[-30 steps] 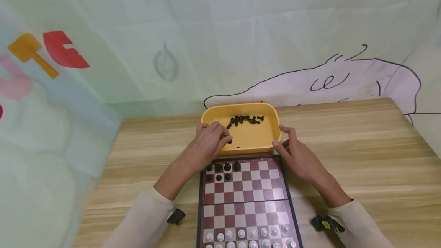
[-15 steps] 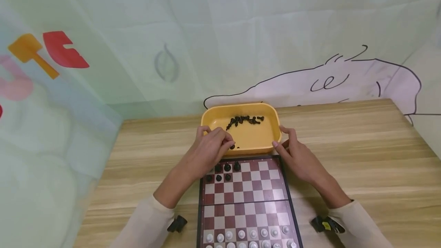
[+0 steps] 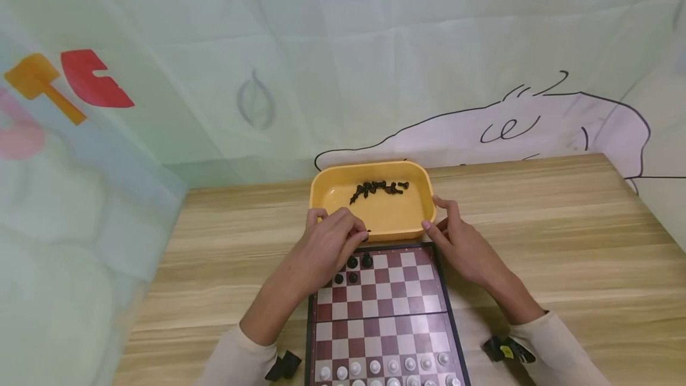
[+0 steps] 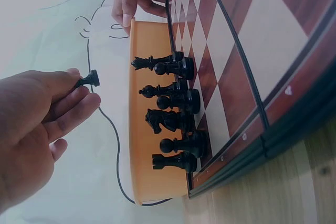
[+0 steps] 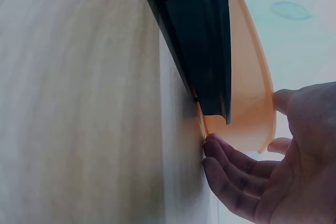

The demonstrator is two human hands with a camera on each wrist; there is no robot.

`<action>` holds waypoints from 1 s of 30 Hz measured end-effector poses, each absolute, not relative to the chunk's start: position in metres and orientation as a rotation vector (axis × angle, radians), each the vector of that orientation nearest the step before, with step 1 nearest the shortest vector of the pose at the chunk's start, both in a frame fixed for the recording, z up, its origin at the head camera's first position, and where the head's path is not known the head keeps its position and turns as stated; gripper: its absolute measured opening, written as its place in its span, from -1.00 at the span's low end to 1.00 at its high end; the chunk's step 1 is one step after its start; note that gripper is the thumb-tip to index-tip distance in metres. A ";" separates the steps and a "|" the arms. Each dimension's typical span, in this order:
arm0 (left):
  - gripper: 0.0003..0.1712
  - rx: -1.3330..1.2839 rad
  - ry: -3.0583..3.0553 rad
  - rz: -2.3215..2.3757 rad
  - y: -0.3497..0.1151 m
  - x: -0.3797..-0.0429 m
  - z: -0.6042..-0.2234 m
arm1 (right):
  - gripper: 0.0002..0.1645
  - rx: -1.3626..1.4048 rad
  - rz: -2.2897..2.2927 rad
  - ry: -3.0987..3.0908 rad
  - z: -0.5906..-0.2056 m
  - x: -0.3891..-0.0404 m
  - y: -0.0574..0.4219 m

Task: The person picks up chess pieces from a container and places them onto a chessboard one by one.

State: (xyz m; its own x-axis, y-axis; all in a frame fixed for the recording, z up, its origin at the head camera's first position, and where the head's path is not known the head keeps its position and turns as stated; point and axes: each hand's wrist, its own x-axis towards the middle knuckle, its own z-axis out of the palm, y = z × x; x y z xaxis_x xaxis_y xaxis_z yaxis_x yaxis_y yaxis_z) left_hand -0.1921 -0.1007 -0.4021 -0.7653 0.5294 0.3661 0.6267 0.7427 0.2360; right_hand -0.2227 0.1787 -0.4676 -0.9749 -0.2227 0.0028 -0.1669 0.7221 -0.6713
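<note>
My left hand [image 3: 329, 249] pinches a small black chess piece [image 4: 90, 80] between thumb and fingertips, just over the near rim of a yellow plastic bin [image 3: 399, 213]. Its base points away from the fingers; fingers cover its top. My right hand [image 3: 468, 249] holds the bin's near right corner, thumb on the rim and other fingers against the side. On the chessboard [image 3: 399, 288] in front of the bin stand black pieces, among them a rook [image 4: 176, 161], a knight [image 4: 167, 121] and several pawns. In the head view, my left hand hides some of these.
Several loose black chess pieces [image 3: 370, 188] lie along the bin's far side. White chess pieces [image 3: 375, 367] stand in rows at the board's near end. A printed cloth backdrop [image 3: 343, 76] hangs behind the wooden table [image 3: 563, 225].
My left hand has moved back from inside the bin toward its near rim, carrying the black piece, and now covers more of the board's far left corner. The right hand stays at the bin.
</note>
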 end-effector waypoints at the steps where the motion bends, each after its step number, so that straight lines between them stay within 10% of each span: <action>1: -0.91 -0.899 -2.673 -0.513 -0.101 -0.191 -0.402 | -0.18 -0.322 -1.097 2.844 -0.468 -0.223 0.179; 30: -0.86 -0.802 -2.748 -0.720 -0.103 -0.174 -0.391 | -0.18 -0.317 -1.079 2.857 -0.469 -0.223 0.179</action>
